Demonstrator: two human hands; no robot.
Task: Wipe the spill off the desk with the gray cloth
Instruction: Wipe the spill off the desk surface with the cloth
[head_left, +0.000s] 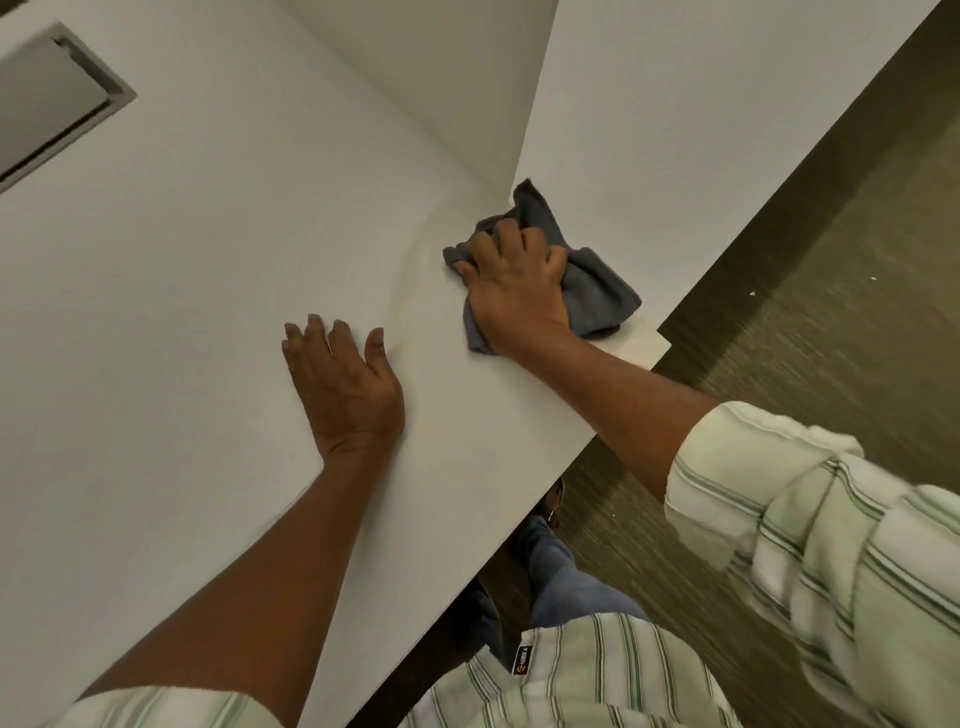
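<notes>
Desk: flat white desk (182, 312) with a white upright divider panel (415, 78) at its far corner
Cloth: crumpled gray microfiber cloth (592, 283) lies at the desk's right end, just beside the divider
Right hand (511, 291): presses on the cloth, fingers clenched into it
Left hand (343, 384): released, flat on the bare desk
Spill: faint pale smear (415, 275) left of the cloth
Room: dark brown floor (805, 260), gray hatch (52, 98) in the desk top

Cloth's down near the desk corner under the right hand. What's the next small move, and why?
Probably sweep the gray cloth leftward along the desk toward the faint curved streak beside it. The right hand presses the cloth flat by the partition, and the left hand braces, palm down, leaving that path free.
</notes>
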